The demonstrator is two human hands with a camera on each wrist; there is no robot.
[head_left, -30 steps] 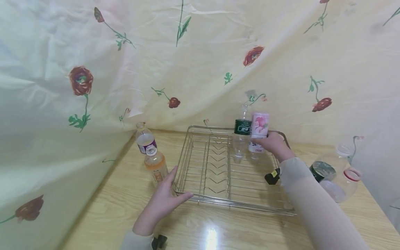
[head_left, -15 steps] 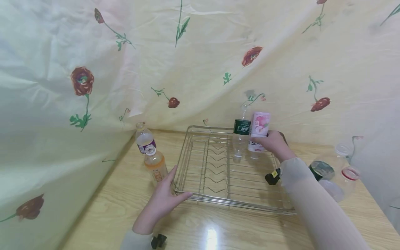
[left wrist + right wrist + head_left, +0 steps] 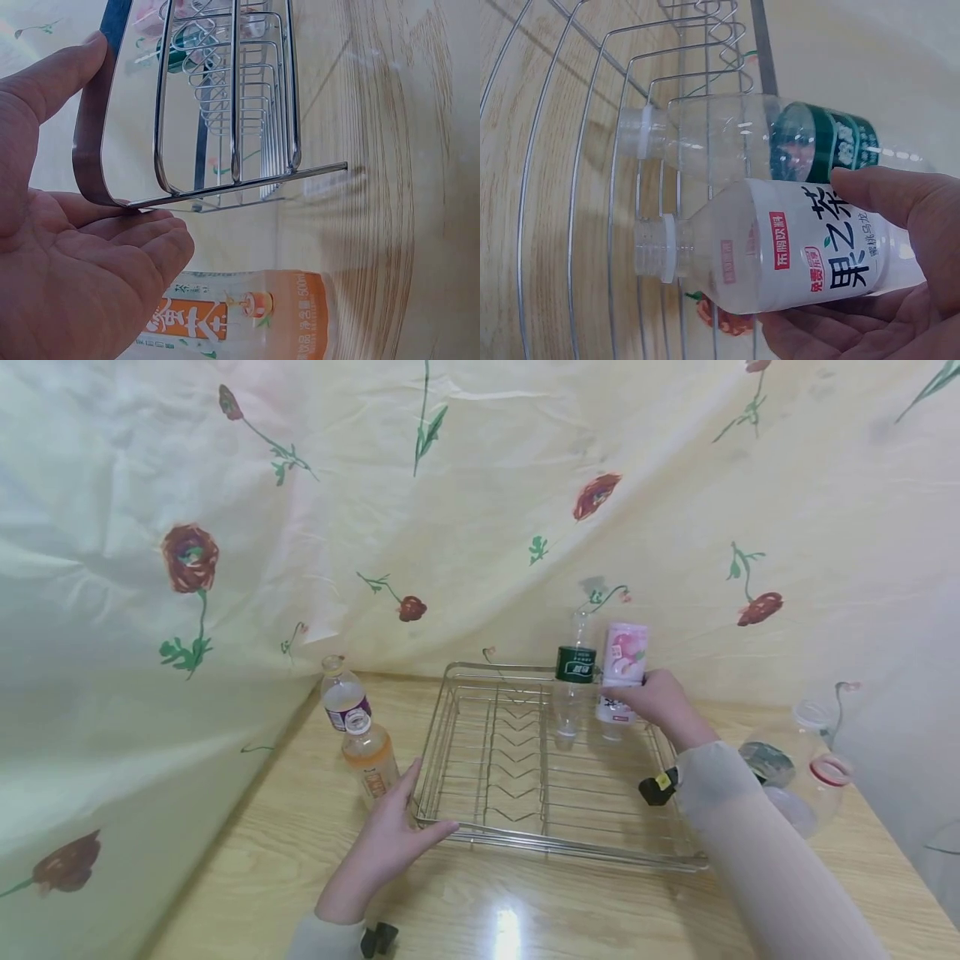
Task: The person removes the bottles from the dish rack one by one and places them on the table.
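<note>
My right hand grips a plastic tea bottle with a pink and white label. That bottle stands neck down at the back right of a wire dish rack. Beside it, a clear bottle with a dark green label is also upside down in the rack. My left hand spans the rack's front left corner. In the left wrist view its thumb touches the top rail, and the other fingers lie by the side. Close behind that hand is an orange-labelled bottle.
A bottle with a purple label stands behind the orange one. Two clear bottles, one green-labelled and one with a red-rimmed neck, are partly hidden by my right forearm. A flowered cloth hangs behind the wooden table.
The pink-labelled bottle has shifted slightly right, away from the green-labelled one, and its upper end is a little higher. My left hand stays at the rack corner. The head view has turned slightly.
</note>
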